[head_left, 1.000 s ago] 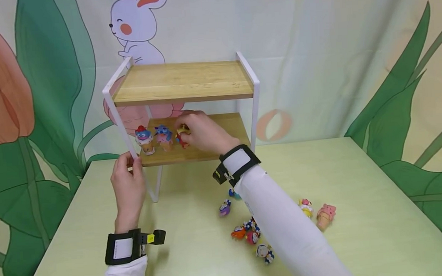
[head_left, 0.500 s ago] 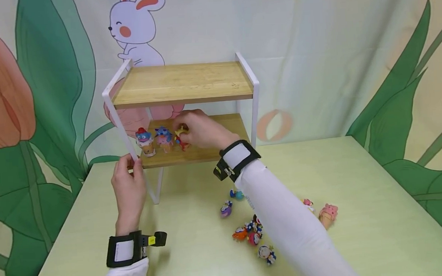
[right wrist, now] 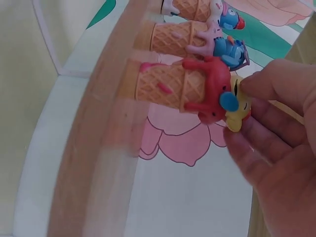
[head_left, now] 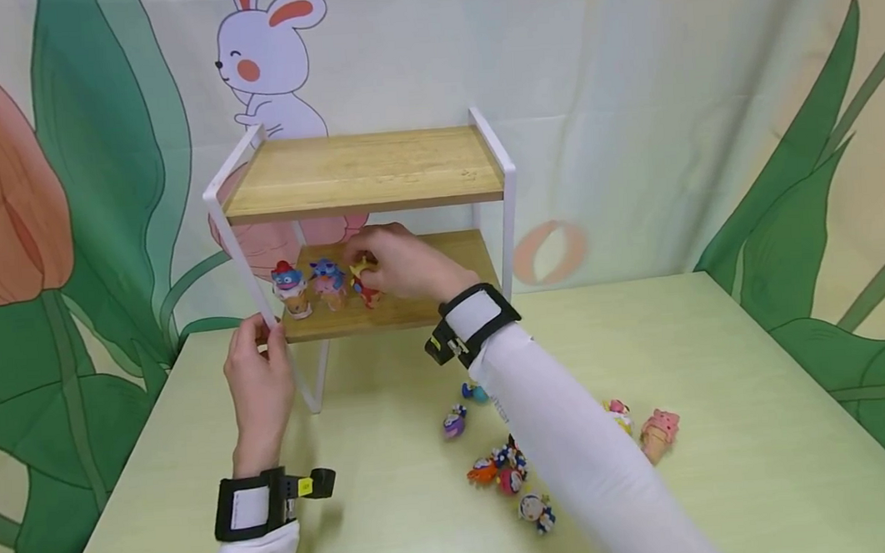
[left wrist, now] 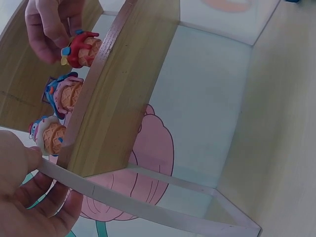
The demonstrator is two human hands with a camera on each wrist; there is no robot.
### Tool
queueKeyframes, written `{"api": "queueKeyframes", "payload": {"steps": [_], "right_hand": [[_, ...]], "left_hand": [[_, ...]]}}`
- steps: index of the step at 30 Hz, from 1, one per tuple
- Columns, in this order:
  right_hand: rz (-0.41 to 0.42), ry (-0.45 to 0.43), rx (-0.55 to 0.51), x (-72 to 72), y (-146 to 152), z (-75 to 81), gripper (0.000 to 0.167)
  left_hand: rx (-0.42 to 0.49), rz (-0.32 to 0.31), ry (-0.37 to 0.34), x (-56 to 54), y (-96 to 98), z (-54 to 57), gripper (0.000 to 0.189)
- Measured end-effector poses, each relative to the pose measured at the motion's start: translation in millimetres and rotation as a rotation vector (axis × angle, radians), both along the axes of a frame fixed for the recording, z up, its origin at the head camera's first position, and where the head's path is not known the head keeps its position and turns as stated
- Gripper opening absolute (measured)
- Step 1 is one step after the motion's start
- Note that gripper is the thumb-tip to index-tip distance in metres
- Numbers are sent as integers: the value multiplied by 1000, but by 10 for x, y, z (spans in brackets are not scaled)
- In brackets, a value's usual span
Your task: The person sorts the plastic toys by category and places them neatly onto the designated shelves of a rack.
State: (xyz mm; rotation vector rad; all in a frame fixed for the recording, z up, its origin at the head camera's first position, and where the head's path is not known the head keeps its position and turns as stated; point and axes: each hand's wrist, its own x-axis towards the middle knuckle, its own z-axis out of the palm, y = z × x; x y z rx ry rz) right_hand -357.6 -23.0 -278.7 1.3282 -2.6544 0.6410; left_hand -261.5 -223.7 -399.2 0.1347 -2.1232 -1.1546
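Note:
A two-tier shelf with wooden boards (head_left: 369, 170) and a white metal frame stands on the table. My left hand (head_left: 259, 386) grips the left front post at the lower board's corner, thumb on one side and fingers on the other. On the lower board stands a red ice-cream-cone figurine (right wrist: 168, 88) with a yellow head. My right hand (head_left: 412, 265) pinches that head between thumb and fingers. Beside it, to the left, stand a pink cone figurine (head_left: 329, 284) with a blue character and a white-and-blue cone figurine (head_left: 291, 289) with a red top, both upright.
Several small figurines, including a purple one (head_left: 454, 422), an orange one (head_left: 483, 471) and a white-faced one (head_left: 532, 507), lie on the table (head_left: 379, 497). A pink ice cream cone figurine (head_left: 658, 434) and a partly hidden yellow one (head_left: 619, 416) lie right of my forearm. A printed curtain (head_left: 630, 133) hangs behind.
The whole head view has shifted down slightly. Both hands keep their places on the post and the red figurine, and the figurines stand as before.

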Motion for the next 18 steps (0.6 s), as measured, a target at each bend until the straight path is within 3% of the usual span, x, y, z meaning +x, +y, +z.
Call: {"api": "queueKeyframes", "payload": {"steps": [18], "right_hand": [[6, 27, -55, 24, -30, -89, 31]], "left_hand": [[-3, 4, -13, 3, -4, -3, 28]]}}
